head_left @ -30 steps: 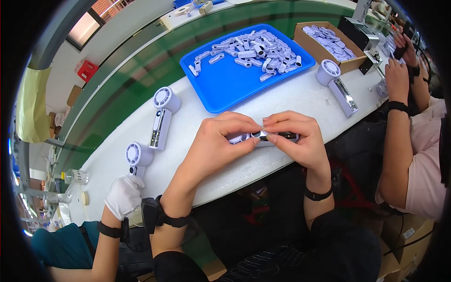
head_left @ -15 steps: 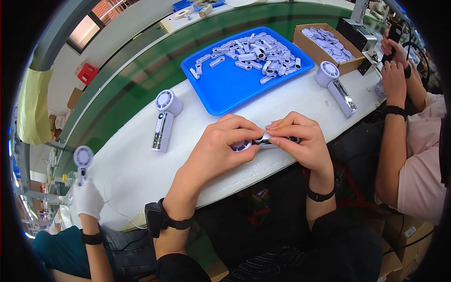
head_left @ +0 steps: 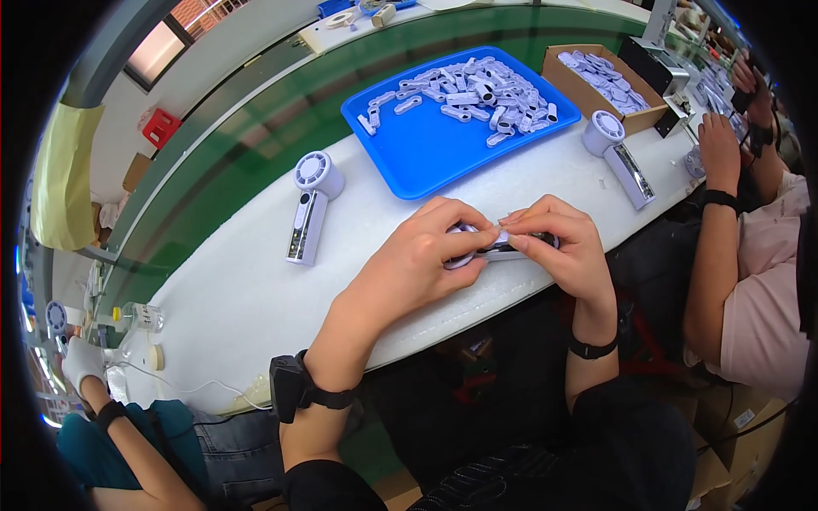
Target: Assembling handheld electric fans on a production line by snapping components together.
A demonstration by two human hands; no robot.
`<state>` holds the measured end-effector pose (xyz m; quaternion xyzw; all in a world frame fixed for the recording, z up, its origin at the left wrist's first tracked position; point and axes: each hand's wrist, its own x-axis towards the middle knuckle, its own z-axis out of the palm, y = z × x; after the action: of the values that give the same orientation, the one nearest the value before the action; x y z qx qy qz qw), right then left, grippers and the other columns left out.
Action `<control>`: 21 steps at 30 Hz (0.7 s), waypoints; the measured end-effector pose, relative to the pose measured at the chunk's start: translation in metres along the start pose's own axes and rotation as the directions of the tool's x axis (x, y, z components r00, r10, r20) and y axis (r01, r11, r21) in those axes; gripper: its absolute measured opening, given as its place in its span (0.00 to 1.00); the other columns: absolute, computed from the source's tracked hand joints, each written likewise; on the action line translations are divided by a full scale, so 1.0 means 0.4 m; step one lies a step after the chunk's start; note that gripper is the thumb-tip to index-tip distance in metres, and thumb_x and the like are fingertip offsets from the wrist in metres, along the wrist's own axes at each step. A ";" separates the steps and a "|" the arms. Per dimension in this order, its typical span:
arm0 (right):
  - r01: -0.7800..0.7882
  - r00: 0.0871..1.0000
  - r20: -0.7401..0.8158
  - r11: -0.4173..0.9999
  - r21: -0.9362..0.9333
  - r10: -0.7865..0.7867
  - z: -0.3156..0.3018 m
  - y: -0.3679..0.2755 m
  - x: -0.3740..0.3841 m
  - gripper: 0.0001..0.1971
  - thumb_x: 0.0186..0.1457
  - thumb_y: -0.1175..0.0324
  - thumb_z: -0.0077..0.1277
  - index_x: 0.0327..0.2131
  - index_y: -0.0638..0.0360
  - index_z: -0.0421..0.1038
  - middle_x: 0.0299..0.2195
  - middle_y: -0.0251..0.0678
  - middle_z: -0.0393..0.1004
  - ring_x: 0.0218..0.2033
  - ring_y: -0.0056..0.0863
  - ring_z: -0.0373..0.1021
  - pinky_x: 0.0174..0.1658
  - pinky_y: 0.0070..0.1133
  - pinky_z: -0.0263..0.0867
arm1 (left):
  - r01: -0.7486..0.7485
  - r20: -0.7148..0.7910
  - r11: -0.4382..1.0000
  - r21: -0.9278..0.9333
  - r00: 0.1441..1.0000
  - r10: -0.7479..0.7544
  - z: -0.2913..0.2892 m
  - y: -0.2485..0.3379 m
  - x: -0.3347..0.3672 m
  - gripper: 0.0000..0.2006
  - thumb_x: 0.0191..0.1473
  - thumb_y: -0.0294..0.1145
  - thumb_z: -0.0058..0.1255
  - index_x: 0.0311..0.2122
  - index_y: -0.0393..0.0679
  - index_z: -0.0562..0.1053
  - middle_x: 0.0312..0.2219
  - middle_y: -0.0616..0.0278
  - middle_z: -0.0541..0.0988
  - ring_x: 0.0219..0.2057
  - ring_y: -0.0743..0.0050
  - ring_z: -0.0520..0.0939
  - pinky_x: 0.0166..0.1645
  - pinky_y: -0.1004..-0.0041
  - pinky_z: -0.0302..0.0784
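Note:
Between my hands, low over the front of the white table, lies a lavender handheld fan (head_left: 458, 261) on its side, its round head to the left. My left hand (head_left: 417, 251) closes around the head, with the fingertips reaching the top of the handle. The fingers of my right hand (head_left: 562, 243) pinch at the handle's open dark face, where a small pale piece (head_left: 504, 238) shows between the fingertips. My fingers hide most of the handle. A second fan (head_left: 305, 226) lies to the left and a third fan (head_left: 629, 173) to the right, both with exposed insides.
Beyond my hands a blue tray (head_left: 417, 170) holds many small lavender strips, beside a cardboard box (head_left: 645, 121) of flat pale parts. A black device (head_left: 654, 68) stands behind it. Co-workers sit on both sides; a gloved hand (head_left: 83, 362) at left holds a fan near a plastic bottle (head_left: 143, 318).
The gloved co-worker's hand has moved away to the far left with its fan, uncovering the bottle. My view has shifted slightly; my hands keep nearly the same hold on the fan.

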<state>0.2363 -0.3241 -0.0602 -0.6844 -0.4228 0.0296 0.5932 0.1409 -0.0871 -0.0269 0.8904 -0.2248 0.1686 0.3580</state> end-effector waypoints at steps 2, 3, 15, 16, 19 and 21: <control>0.009 1.000 -0.010 1.000 -0.004 -0.009 0.001 0.008 -0.001 0.09 0.54 0.83 0.64 0.40 0.66 0.85 0.38 0.41 0.82 0.46 0.36 0.82 0.51 0.27 0.76 | 0.006 -0.003 1.000 -0.019 1.000 -0.006 0.006 -0.004 0.000 0.18 0.49 0.23 0.69 0.47 0.42 0.85 0.44 0.60 0.84 0.46 0.61 0.84 0.45 0.67 0.84; 0.011 1.000 -0.006 1.000 -0.007 -0.011 0.005 0.011 -0.002 0.09 0.54 0.83 0.64 0.40 0.66 0.85 0.38 0.41 0.82 0.46 0.36 0.82 0.51 0.27 0.76 | 0.009 -0.005 1.000 -0.029 1.000 -0.010 0.006 -0.005 -0.002 0.17 0.49 0.23 0.69 0.47 0.41 0.85 0.44 0.59 0.84 0.47 0.61 0.83 0.46 0.67 0.84; 0.070 0.993 -0.092 0.996 -0.051 -0.074 0.022 -0.008 -0.005 0.13 0.49 0.82 0.68 0.41 0.66 0.84 0.43 0.44 0.82 0.45 0.37 0.82 0.50 0.27 0.77 | 0.065 -0.009 0.998 0.011 0.998 -0.064 0.001 -0.002 0.008 0.18 0.50 0.30 0.71 0.46 0.40 0.82 0.43 0.56 0.84 0.44 0.57 0.86 0.49 0.65 0.83; 0.099 0.989 -0.101 0.988 -0.118 -0.111 0.022 -0.006 -0.012 0.14 0.49 0.81 0.69 0.41 0.66 0.83 0.44 0.44 0.82 0.45 0.37 0.82 0.49 0.27 0.77 | 0.065 -0.003 0.998 0.016 0.998 -0.065 0.002 -0.003 0.011 0.18 0.50 0.30 0.71 0.46 0.40 0.82 0.43 0.56 0.84 0.44 0.57 0.86 0.49 0.65 0.83; 0.150 0.976 -0.117 0.957 -0.250 -0.183 0.029 -0.005 -0.032 0.16 0.48 0.80 0.69 0.43 0.66 0.83 0.45 0.45 0.82 0.44 0.37 0.82 0.48 0.26 0.78 | 0.058 -0.017 0.998 0.004 0.998 -0.058 0.009 -0.001 0.022 0.15 0.51 0.31 0.69 0.45 0.40 0.82 0.41 0.56 0.84 0.43 0.54 0.85 0.47 0.62 0.83; 0.157 0.967 -0.147 0.943 -0.293 -0.206 0.041 -0.015 -0.050 0.16 0.49 0.80 0.69 0.44 0.67 0.83 0.45 0.45 0.82 0.43 0.37 0.82 0.47 0.25 0.78 | 0.067 0.004 0.998 0.002 0.998 -0.067 0.002 0.003 0.023 0.16 0.51 0.31 0.69 0.45 0.40 0.82 0.42 0.56 0.85 0.43 0.55 0.85 0.48 0.63 0.82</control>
<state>0.2112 -0.3240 -0.0691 -0.7191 -0.4303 -0.1456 0.5258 0.1479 -0.0909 -0.0224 0.8980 -0.1956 0.1548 0.3624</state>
